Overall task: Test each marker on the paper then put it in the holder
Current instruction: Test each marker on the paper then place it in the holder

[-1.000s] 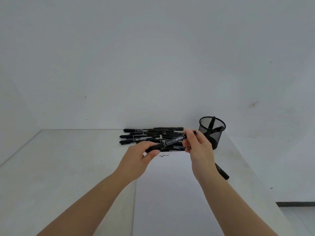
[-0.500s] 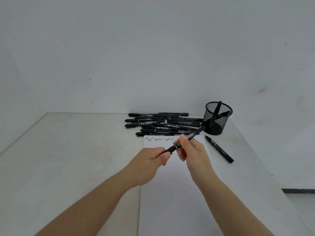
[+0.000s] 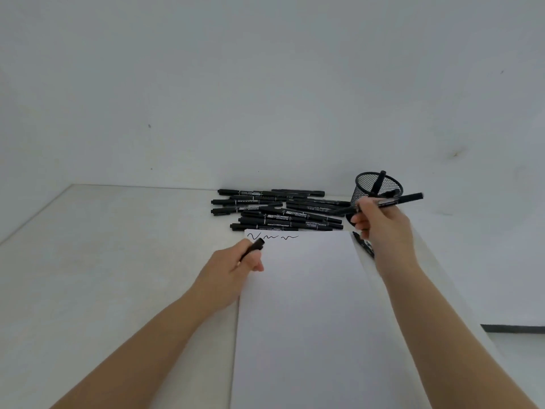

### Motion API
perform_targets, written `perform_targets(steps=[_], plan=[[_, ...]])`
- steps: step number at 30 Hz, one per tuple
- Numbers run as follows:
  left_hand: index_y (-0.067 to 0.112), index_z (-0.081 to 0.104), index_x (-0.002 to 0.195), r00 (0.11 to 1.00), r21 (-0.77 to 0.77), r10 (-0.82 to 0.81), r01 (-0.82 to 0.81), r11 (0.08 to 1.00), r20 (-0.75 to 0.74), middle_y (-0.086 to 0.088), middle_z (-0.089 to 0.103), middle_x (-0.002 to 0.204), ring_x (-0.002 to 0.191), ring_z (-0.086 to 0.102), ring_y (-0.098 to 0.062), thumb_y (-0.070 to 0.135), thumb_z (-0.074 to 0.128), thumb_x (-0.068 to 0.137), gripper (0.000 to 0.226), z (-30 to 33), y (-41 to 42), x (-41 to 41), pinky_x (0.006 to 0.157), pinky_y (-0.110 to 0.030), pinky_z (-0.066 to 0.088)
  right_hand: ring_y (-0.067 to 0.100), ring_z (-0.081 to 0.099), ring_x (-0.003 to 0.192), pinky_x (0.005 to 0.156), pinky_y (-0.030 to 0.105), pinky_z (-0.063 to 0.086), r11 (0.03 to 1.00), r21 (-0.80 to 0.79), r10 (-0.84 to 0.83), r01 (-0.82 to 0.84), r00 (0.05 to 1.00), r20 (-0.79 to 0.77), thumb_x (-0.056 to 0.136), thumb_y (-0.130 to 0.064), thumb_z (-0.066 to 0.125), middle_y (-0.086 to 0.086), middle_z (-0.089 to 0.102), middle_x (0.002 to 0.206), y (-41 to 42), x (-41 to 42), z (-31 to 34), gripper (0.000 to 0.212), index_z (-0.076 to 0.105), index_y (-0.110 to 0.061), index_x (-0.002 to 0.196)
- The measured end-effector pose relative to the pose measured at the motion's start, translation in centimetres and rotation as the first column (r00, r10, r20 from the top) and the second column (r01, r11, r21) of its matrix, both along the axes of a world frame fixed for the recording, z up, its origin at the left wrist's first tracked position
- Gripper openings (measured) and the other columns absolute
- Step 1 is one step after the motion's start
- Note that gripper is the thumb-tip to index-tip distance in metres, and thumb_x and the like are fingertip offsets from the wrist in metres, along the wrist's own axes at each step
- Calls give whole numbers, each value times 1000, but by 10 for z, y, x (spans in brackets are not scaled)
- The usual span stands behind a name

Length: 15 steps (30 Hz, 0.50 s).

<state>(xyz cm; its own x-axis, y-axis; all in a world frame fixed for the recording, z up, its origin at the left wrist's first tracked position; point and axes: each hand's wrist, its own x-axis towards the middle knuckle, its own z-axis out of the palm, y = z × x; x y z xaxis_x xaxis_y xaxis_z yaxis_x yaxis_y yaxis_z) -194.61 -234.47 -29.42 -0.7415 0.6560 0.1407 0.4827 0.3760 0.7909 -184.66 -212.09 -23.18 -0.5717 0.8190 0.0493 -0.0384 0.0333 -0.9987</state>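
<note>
My right hand (image 3: 382,224) grips an uncapped black marker (image 3: 395,200) held nearly level in front of the black mesh holder (image 3: 365,184), its tip pointing left. My left hand (image 3: 236,261) holds the marker's black cap (image 3: 255,246) at the top left corner of the white paper (image 3: 309,305). Three short black squiggles (image 3: 272,237) mark the paper's top edge. Several black markers (image 3: 274,211) lie in a pile beyond the paper. The holder has markers standing in it.
Another black marker (image 3: 364,245) lies on the white table (image 3: 103,246) just right of the paper, partly hidden by my right wrist. The table ends at a white wall behind the pile, and its right edge runs close to the holder.
The two hands have pulled apart, taking the cap off the marker. My right hand moved right toward the holder with the marker; my left stayed at the paper's corner with the cap.
</note>
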Motion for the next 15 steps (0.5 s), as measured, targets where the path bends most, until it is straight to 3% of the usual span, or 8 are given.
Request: perform_targets(steps=[3,7,13,15], plan=[[22,52,89,968,-206,-45,-7,978,-247,3,54,82,75,50,-12,40,40,95,23,-13,-1,-2,67,-28,39,3,53,48,51,22,39,991,47,118,-122,990,83,84,-21,61,-5,64,53,-21,-17,-18,12,62,-19,71],[19,56,99,969,-177,-65,22,984,-237,6,55,86,84,46,-8,44,37,94,32,-17,-5,-1,75,-26,38,0,58,51,51,21,41,928,50,353,-369,915,194,86,-22,57,-7,69,57,-52,-43,-36,18,63,-22,68],[20,57,104,974,-178,-84,47,983,-211,5,58,91,89,47,-9,47,35,89,38,-17,-8,-1,79,-27,38,6,58,57,59,21,42,959,122,235,-254,961,147,86,-12,54,-2,66,61,-56,-48,-63,20,56,-22,68],[20,57,103,975,-179,-77,39,983,-209,5,57,89,86,46,-8,48,33,87,40,-16,-6,-1,77,-27,38,3,58,58,59,20,44,945,153,267,-289,952,149,85,-12,54,-4,68,61,-56,-47,-67,16,54,-22,72]])
